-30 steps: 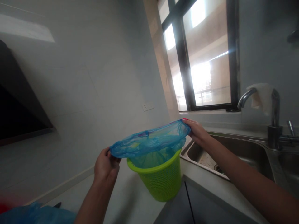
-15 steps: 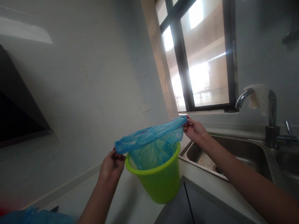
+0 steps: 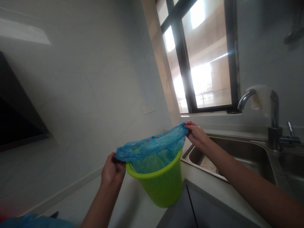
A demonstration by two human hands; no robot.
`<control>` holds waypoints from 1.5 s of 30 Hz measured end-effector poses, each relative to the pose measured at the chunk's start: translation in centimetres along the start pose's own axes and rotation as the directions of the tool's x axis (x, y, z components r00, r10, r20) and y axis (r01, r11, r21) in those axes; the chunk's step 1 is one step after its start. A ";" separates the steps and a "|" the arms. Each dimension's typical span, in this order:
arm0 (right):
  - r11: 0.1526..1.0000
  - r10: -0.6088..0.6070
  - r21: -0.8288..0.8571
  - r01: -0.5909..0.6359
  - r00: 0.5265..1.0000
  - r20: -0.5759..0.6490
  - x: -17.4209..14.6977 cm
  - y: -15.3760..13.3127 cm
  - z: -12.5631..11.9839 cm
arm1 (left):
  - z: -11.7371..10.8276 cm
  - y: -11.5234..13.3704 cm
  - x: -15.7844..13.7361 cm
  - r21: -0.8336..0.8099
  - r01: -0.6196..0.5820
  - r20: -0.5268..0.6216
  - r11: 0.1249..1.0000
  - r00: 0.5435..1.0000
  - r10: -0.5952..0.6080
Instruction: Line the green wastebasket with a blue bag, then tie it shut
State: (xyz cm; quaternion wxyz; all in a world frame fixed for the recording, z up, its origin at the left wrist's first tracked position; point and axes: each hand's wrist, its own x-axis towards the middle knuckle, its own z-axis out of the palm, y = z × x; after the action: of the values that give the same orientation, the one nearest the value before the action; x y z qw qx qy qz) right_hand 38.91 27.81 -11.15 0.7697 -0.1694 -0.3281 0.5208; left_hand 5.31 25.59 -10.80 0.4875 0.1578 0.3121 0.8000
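A lime-green plastic mesh basket (image 3: 161, 186) stands on the counter. A translucent blue plastic bag (image 3: 152, 146) hangs into it, its mouth stretched wide just above the rim. My left hand (image 3: 113, 169) pinches the bag's edge at the near left of the basket. My right hand (image 3: 196, 134) grips the opposite edge at the far right, above the sink's corner.
A steel sink (image 3: 239, 156) lies right of the basket, with a faucet (image 3: 272, 110) that has a cloth draped on it. A window (image 3: 204, 57) is behind. A dark range hood (image 3: 16, 117) juts out at left. More blue plastic (image 3: 35, 221) lies at the bottom left.
The stretched bag mouth has dropped slightly toward the basket rim, and both hands have shifted a little with it.
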 end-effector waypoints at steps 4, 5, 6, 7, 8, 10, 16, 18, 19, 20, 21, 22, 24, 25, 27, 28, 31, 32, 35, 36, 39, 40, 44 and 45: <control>0.999 0.033 -0.012 -0.033 0.999 0.015 -0.5 -0.1 0.3 | -0.2 0.0 -0.1 0.011 -0.002 0.018 1.000 1.000 0.002; 0.999 0.043 -0.010 -0.042 0.999 0.025 -0.6 -0.2 0.4 | -0.2 -0.1 -0.1 0.007 -0.007 0.020 1.000 1.000 0.007; 0.999 0.048 0.001 -0.048 0.998 0.032 -0.8 -0.3 0.6 | -0.2 -0.1 -0.1 0.001 -0.014 0.020 1.000 1.000 0.014; 0.998 0.052 0.021 -0.053 0.998 0.034 -0.9 -0.4 0.7 | -0.2 -0.1 -0.2 -0.005 -0.022 0.016 1.000 1.000 0.022; 0.997 0.058 0.048 -0.060 0.998 0.035 -1.0 -0.6 0.9 | -0.2 -0.2 -0.2 -0.008 -0.031 0.011 0.999 0.999 0.031; 0.991 0.082 0.107 -0.086 0.996 0.040 -0.9 -0.9 1.1 | -0.1 -0.3 -0.2 0.004 -0.043 0.010 0.999 0.999 0.043; 0.967 0.114 0.225 -0.118 0.993 0.031 -0.2 -1.3 0.6 | -0.6 -0.6 0.0 0.099 -0.094 0.038 0.991 0.995 0.090; 0.964 0.136 0.226 -0.143 0.990 0.045 -0.1 -1.2 0.4 | -0.7 -0.7 0.1 0.103 -0.120 0.042 0.987 0.992 0.116; 0.963 0.148 0.219 -0.157 0.987 0.054 -0.1 -1.0 0.3 | -0.8 -0.8 0.1 0.105 -0.125 0.045 0.987 0.992 0.121; 0.964 0.156 0.208 -0.166 0.986 0.062 -0.1 -0.9 0.3 | -0.8 -0.8 0.1 0.108 -0.126 0.051 0.986 0.991 0.121; 0.967 0.156 0.193 -0.166 0.985 0.067 -0.1 -0.7 0.3 | -0.8 -0.8 0.1 0.116 -0.125 0.060 0.985 0.991 0.119; 0.972 0.147 0.176 -0.157 0.987 0.068 -0.1 -0.5 0.3 | -0.8 -0.9 0.1 0.127 -0.126 0.071 0.984 0.991 0.117; 0.983 0.114 0.134 -0.122 0.991 0.063 -0.2 -0.1 0.3 | -0.8 -1.0 -0.1 0.155 -0.141 0.084 0.978 0.988 0.129; 0.990 0.095 0.104 -0.100 0.994 0.052 -0.2 0.1 0.3 | -0.8 -1.0 -0.2 0.173 -0.155 0.090 0.973 0.986 0.141; 0.999 0.054 0.005 -0.054 0.999 0.003 -0.2 0.5 0.2 | -0.8 -1.1 -0.5 0.207 -0.190 0.104 0.960 0.980 0.171; 0.998 0.033 -0.058 -0.035 0.999 -0.028 -0.3 0.6 0.1 | -0.7 -1.2 -0.7 0.221 -0.207 0.116 0.953 0.976 0.185; 0.967 -0.041 -0.254 0.016 0.995 -0.094 -0.6 0.9 -0.1 | -0.6 -1.2 -1.1 0.239 -0.240 0.140 0.941 0.967 0.211; 0.950 -0.063 -0.310 0.029 0.993 -0.100 -0.7 1.0 -0.1 | -0.6 -1.2 -1.2 0.241 -0.245 0.134 0.939 0.967 0.218; 0.922 -0.072 -0.386 0.028 0.992 -0.099 -0.8 1.0 -0.2 | -0.6 -1.2 -1.2 0.242 -0.263 0.115 0.934 0.963 0.242; 0.931 -0.044 -0.365 0.006 0.995 -0.094 -0.7 1.0 -0.2 | -0.6 -1.2 -1.1 0.240 -0.270 0.110 0.932 0.962 0.251; 0.977 0.133 -0.162 -0.140 0.990 -0.050 -0.3 0.8 -0.1 | -0.7 -1.2 -0.7 0.244 -0.272 0.087 0.931 0.962 0.258; 0.979 0.192 -0.068 -0.193 0.981 -0.021 -0.1 0.8 0.0 | -0.8 -1.2 -0.6 0.249 -0.257 0.067 0.934 0.966 0.248; 0.943 0.254 0.211 -0.257 0.966 0.042 0.0 0.4 0.3 | -0.9 -1.4 0.0 0.273 -0.154 -0.034 0.950 0.985 0.169; 0.942 0.239 0.231 -0.242 0.970 0.039 -0.1 0.3 0.4 | -0.9 -1.4 0.1 0.268 -0.136 -0.040 0.954 0.988 0.152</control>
State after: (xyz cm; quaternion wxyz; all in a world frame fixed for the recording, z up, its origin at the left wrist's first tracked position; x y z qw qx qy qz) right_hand 38.36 27.84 -11.07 0.7133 -0.1135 -0.2452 0.6467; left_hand 5.73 25.82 -12.41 0.3930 0.2197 0.4184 0.7888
